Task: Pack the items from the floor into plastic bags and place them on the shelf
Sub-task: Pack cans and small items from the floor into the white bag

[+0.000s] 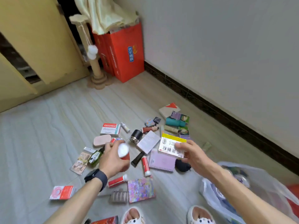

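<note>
Above the floor [64, 126], a red can [123, 153] is gripped by the left hand [111, 159], a medicine box [171, 145] pinched by the right hand [195, 155]; both probably get bagged next.

head cam | worn high | looks forward-down | floor [48, 126] near

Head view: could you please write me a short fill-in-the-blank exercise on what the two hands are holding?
1. The left hand grips a red can with a ____ lid.
2. The right hand holds a box with a ____ stripe along one edge.
3. The watch sits on the ____ wrist.
Missing words: white; yellow; left.
</note>
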The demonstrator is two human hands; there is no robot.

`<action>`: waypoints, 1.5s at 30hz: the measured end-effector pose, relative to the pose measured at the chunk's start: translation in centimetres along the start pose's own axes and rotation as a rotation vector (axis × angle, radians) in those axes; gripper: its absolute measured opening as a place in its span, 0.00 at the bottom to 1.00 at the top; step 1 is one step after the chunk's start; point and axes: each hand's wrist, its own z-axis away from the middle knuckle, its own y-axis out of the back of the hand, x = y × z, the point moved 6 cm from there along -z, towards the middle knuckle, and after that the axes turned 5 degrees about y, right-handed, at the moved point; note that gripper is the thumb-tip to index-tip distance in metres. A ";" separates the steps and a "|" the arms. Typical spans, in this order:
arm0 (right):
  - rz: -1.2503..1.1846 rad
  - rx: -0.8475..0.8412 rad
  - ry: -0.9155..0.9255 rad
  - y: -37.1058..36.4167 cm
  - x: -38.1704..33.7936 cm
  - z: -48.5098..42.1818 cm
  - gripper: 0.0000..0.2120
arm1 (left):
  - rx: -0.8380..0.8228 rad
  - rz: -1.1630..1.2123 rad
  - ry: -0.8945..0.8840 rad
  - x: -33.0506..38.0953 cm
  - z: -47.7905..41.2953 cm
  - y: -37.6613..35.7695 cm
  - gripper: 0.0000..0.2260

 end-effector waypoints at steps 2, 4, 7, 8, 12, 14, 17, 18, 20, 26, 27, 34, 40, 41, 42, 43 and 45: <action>-0.195 0.132 -0.016 3.4 2.4 3.7 0.34 | -0.015 -0.061 -0.143 4.5 1.6 0.2 0.32; -0.304 0.281 -0.014 6.9 5.4 7.0 0.29 | -0.036 -0.118 -0.271 9.0 3.4 -0.2 0.33; -0.438 0.441 -0.080 11.5 11.1 11.8 0.27 | -0.095 -0.173 -0.447 15.5 6.3 -2.8 0.32; -0.481 0.480 -0.094 12.9 12.7 13.2 0.29 | -0.110 -0.195 -0.503 17.4 7.2 -4.1 0.32; -0.494 0.598 -0.095 18.2 15.8 17.5 0.40 | -0.180 -0.235 -0.707 23.5 11.1 -10.6 0.28; -0.392 0.666 -0.079 21.1 15.7 18.4 0.37 | -0.247 -0.270 -0.759 25.7 12.7 -14.4 0.28; 0.098 0.826 -0.021 25.9 14.0 18.7 0.36 | -0.333 -0.282 -0.778 27.9 14.7 -19.4 0.30; 0.306 0.863 0.022 27.3 13.1 18.2 0.34 | -0.362 -0.271 -0.772 28.4 15.1 -20.8 0.30; 0.668 0.853 0.121 29.1 11.9 16.3 0.35 | -0.403 -0.239 -0.755 28.9 15.4 -23.4 0.30; 1.408 0.536 0.063 31.4 13.8 8.3 0.28 | -0.441 -0.167 -0.689 28.3 14.4 -27.9 0.30; 1.483 0.486 0.049 31.3 14.1 7.4 0.26 | -0.450 -0.175 -0.684 28.1 14.0 -28.2 0.31; 1.464 0.404 0.068 30.2 14.5 7.3 0.28 | -0.400 -0.177 -0.661 27.8 12.4 -27.6 0.38; 0.164 0.329 -0.005 27.1 12.9 11.4 0.15 | -0.518 -0.188 -0.661 28.0 13.4 -28.2 0.51; 0.015 0.248 -0.065 26.2 12.7 12.1 0.16 | -0.549 -0.191 -0.669 28.0 13.9 -28.6 0.52; -0.018 0.177 -0.088 25.5 12.4 12.7 0.19 | -0.570 -0.197 -0.681 28.1 14.5 -29.0 0.52; -0.007 0.134 -0.093 25.0 12.4 13.1 0.23 | -0.589 -0.212 -0.694 28.1 15.1 -29.6 0.52; 0.061 0.138 -0.091 24.7 13.0 13.6 0.27 | -0.631 -0.222 -0.729 28.1 16.3 -30.7 0.52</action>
